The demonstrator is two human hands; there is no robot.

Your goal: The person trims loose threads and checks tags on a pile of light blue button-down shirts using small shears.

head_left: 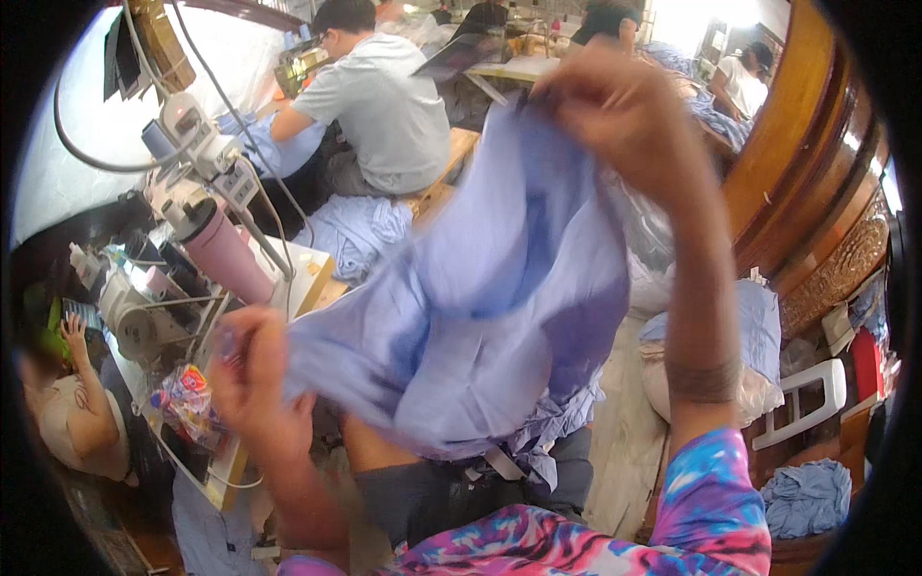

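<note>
A light blue cloth garment (480, 336) hangs stretched between my two hands, blurred by motion. Its upper right corner is gripped by my right hand (600, 101), raised high at the top of the view. Lower down at the left, my left hand (254, 379) pinches the other end of the cloth, with the fingers curled. The garment sags in folds between them, over my lap. More crumpled blue cloth (567, 413) shows beneath its lower edge. What part of the garment each hand grips cannot be made out.
A sewing machine (134, 322) and a pink tumbler (226, 254) stand on the table at my left. Blue cloth (355, 230) is heaped beyond it, near a seated person in grey (384, 115). At right are a stuffed bag (711, 355), a white stool (802, 403) and a cloth pile (807, 497).
</note>
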